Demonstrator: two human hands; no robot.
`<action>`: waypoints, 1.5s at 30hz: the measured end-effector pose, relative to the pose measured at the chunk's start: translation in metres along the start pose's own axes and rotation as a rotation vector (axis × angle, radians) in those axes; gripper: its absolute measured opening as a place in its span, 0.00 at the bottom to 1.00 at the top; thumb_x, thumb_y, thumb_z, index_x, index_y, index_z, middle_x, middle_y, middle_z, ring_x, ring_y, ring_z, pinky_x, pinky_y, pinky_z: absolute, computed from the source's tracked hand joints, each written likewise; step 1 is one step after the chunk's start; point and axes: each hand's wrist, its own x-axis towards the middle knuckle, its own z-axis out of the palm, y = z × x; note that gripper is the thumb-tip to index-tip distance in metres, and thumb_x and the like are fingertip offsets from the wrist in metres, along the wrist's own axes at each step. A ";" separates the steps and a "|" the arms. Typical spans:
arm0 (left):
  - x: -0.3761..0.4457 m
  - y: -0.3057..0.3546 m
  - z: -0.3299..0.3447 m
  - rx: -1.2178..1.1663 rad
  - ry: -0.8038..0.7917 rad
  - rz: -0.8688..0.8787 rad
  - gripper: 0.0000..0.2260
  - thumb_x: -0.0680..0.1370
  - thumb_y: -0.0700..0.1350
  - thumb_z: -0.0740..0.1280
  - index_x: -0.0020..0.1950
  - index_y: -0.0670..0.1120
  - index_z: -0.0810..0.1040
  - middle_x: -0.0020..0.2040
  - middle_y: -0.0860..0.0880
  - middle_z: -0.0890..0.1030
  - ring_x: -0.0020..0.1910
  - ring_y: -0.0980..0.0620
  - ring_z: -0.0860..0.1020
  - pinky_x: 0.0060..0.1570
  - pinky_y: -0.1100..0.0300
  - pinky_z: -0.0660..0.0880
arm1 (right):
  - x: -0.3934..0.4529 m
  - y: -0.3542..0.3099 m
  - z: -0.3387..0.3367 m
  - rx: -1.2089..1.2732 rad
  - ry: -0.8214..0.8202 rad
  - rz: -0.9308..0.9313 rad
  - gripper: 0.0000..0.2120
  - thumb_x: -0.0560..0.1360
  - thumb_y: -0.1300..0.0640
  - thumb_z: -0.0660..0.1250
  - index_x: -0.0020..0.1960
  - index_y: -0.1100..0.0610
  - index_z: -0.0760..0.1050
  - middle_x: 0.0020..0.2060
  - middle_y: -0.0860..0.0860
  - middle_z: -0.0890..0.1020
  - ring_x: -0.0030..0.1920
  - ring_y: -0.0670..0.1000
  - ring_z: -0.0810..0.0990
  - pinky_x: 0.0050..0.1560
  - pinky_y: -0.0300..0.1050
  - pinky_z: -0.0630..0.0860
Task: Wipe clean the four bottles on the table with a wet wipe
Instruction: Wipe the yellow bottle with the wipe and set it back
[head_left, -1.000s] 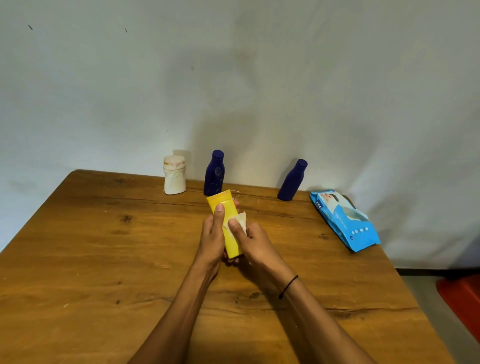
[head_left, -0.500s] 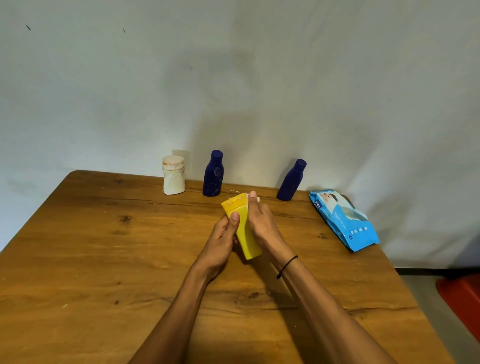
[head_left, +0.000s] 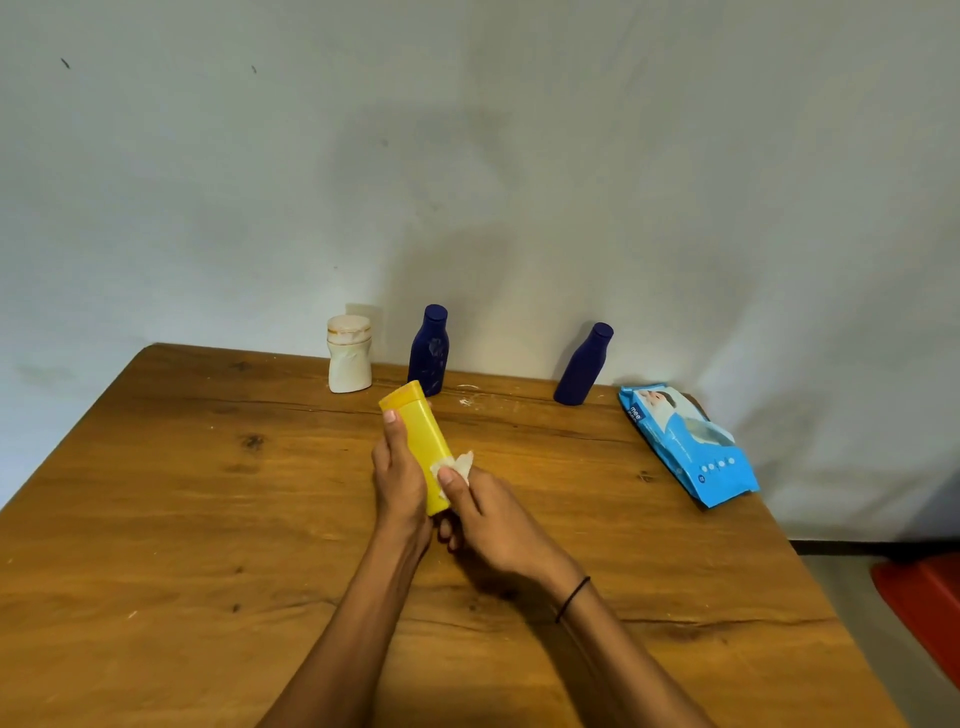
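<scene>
Above the middle of the wooden table (head_left: 208, 519) my left hand (head_left: 397, 478) grips a yellow bottle (head_left: 418, 431), which tilts away to the left. My right hand (head_left: 488, 514) pinches a white wet wipe (head_left: 457, 464) against the bottle's lower right side. Along the far edge by the wall stand a white bottle (head_left: 349, 354), a dark blue bottle (head_left: 429, 349) and a second dark blue bottle (head_left: 583, 364).
A blue pack of wet wipes (head_left: 685, 444) lies near the table's right edge. A grey wall rises right behind the table. On the floor at the lower right there is a red object (head_left: 924, 603).
My right hand has slid the wipe down from the bottle's top to its lower part. The bottle now tilts further left.
</scene>
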 end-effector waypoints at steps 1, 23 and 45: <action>0.001 0.000 -0.001 0.003 0.007 -0.001 0.47 0.68 0.81 0.60 0.71 0.45 0.76 0.54 0.39 0.82 0.46 0.45 0.81 0.39 0.54 0.77 | -0.002 -0.001 0.000 -0.030 0.005 -0.025 0.25 0.86 0.37 0.52 0.47 0.55 0.75 0.36 0.56 0.84 0.34 0.52 0.83 0.41 0.55 0.79; 0.008 -0.007 0.000 -0.091 0.095 -0.036 0.34 0.81 0.71 0.56 0.72 0.45 0.76 0.56 0.43 0.83 0.45 0.47 0.81 0.39 0.56 0.77 | -0.006 0.001 0.013 0.159 0.087 -0.041 0.06 0.85 0.62 0.60 0.61 0.60 0.71 0.38 0.56 0.80 0.35 0.50 0.79 0.38 0.53 0.79; -0.029 0.017 0.003 -0.218 -0.548 -0.083 0.35 0.80 0.71 0.54 0.81 0.53 0.68 0.79 0.39 0.70 0.78 0.41 0.68 0.75 0.33 0.66 | -0.010 -0.006 0.017 -0.570 0.119 -0.022 0.39 0.85 0.37 0.48 0.78 0.44 0.19 0.79 0.44 0.25 0.83 0.59 0.41 0.79 0.70 0.46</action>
